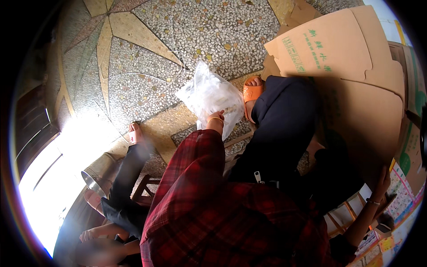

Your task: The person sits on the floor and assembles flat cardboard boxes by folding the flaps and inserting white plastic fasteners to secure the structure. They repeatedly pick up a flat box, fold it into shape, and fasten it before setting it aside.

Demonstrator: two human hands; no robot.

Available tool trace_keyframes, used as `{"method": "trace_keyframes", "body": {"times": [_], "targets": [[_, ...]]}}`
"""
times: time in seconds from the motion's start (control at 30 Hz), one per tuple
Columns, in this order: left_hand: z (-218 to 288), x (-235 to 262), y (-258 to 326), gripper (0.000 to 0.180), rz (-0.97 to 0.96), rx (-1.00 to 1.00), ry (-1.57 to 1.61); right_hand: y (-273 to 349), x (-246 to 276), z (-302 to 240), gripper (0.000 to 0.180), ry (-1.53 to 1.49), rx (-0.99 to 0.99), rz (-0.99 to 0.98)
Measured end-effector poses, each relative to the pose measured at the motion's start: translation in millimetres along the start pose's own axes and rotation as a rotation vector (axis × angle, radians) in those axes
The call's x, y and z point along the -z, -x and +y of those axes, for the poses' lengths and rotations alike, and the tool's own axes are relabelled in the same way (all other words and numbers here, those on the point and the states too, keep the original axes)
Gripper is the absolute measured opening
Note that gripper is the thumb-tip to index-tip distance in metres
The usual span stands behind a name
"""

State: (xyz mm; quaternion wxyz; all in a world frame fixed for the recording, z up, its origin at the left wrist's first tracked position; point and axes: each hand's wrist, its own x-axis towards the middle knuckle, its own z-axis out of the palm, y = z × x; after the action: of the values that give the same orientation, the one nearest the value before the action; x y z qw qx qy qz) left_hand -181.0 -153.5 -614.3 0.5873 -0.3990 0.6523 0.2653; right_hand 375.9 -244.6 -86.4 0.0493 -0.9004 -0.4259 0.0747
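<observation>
A white, translucent plastic bag (209,91) lies crumpled on the speckled floor in front of me. My left hand (216,118), below a red plaid sleeve, is at the bag's near side, its fingers closed on the plastic. Whatever is inside the bag is too blurred to make out. At my right a large brown flattened cardboard box (338,49) with green print leans beside my leg. My right hand (381,181) grips the near edge of the cardboard; part of its fingers is hidden behind it.
My foot in an orange slipper (252,92) stands beside the bag. A thin white cord (133,74) curls over the floor. Another person's foot (134,132) and bent leg are at the left, by a metal container (95,180). More cardboard (416,89) stands at far right.
</observation>
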Motion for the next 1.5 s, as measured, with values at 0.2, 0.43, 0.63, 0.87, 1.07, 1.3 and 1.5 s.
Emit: {"method": "trace_keyframes", "body": {"times": [0.2,0.43,0.63,0.87,1.07,1.3,1.5], "targets": [[2,15,40,0.013,0.017,-0.184,-0.097,-3,-7,-21,0.041,-0.124,0.041,-0.016],[-1,15,84,0.023,0.091,-0.337,-0.253,7,-9,-25,0.032,-0.135,0.116,0.027],[-2,17,113,0.024,-0.072,-0.845,-0.931,18,0,-51,0.026,-0.118,0.281,0.017],[12,-21,211,0.016,-0.097,-2.337,-1.688,21,18,-103,0.031,-0.095,0.510,0.190],[-56,-37,418,0.014,-0.692,-2.079,-1.027,7,39,-123,0.032,0.077,0.775,0.276],[-184,-85,567,0.016,-1.531,-2.550,-1.277,8,38,-105,0.022,-0.074,0.844,0.256],[-263,-138,587,0.018,-1.608,-2.636,-1.862,8,32,-84,0.017,-0.190,0.834,0.253]]}}
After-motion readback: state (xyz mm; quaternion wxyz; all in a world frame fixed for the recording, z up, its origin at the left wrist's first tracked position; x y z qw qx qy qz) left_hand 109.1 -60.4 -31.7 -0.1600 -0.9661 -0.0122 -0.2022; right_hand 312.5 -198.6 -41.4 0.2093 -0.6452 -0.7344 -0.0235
